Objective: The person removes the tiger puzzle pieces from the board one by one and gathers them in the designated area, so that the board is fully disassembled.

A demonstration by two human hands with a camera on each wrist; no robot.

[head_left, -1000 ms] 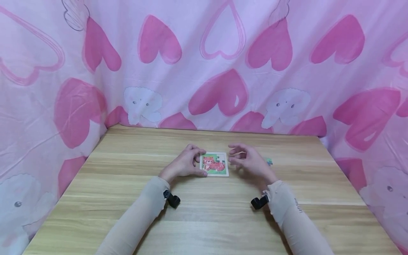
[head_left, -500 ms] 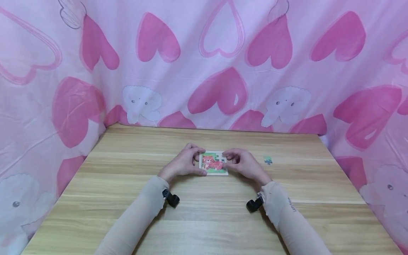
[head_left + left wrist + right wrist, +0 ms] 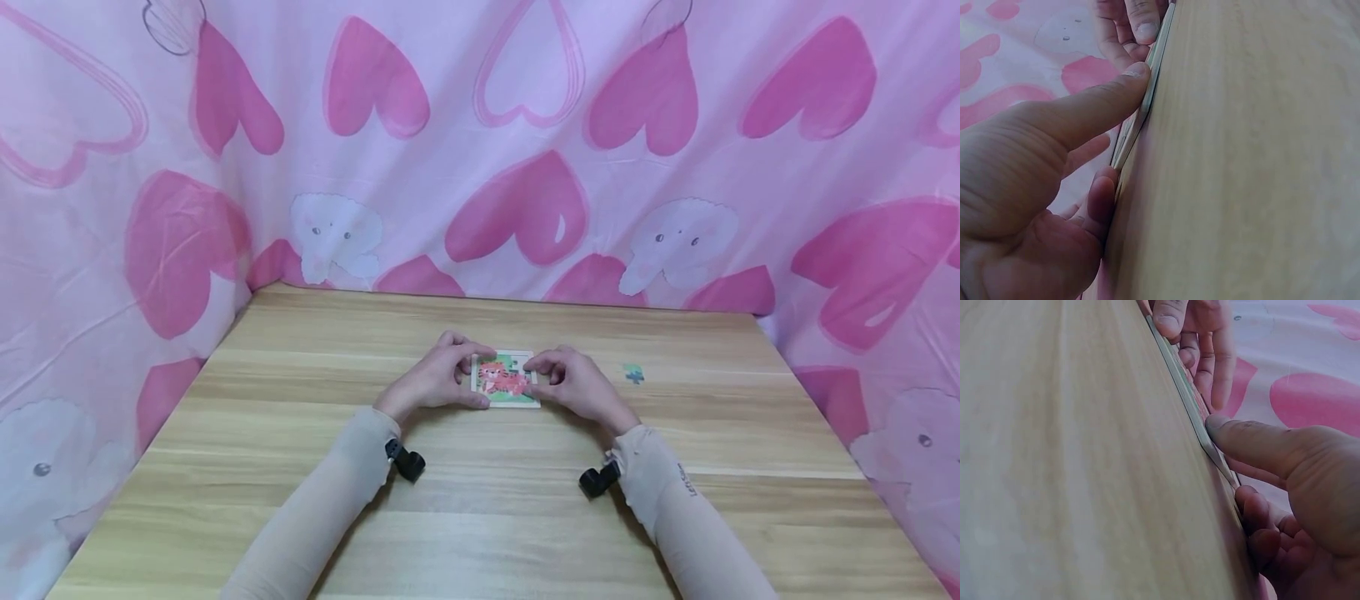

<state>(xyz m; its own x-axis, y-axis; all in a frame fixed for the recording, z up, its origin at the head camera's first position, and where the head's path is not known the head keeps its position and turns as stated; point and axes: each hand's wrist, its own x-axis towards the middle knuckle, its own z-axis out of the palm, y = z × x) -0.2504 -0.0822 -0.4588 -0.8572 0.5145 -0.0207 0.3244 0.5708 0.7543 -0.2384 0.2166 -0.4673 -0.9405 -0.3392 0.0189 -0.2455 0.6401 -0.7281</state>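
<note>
A small tray jigsaw puzzle (image 3: pixel 504 382) with a red-orange tiger on green and a pale frame lies flat on the table. Its upper right part shows pale bare patches. My left hand (image 3: pixel 431 377) grips the frame's left end, thumb at the near edge and forefinger at the far edge. At the right end my right hand (image 3: pixel 573 383) has its thumb over the puzzle's face and curled fingers at the side edge. In the right wrist view the right thumb (image 3: pixel 1254 442) touches the top, and the fingers cover that corner. A loose green-blue jigsaw piece (image 3: pixel 633 373) lies right of the right hand.
The wood-grain table (image 3: pixel 480 517) reaches back to a pink curtain (image 3: pixel 517 167) with hearts and elephants, which also hangs along both sides. Small black cameras (image 3: pixel 405 461) are strapped to both wrists.
My right hand has moved left from beside the puzzle onto its right end, uncovering more of the loose piece. The left hand keeps its grip on the left end.
</note>
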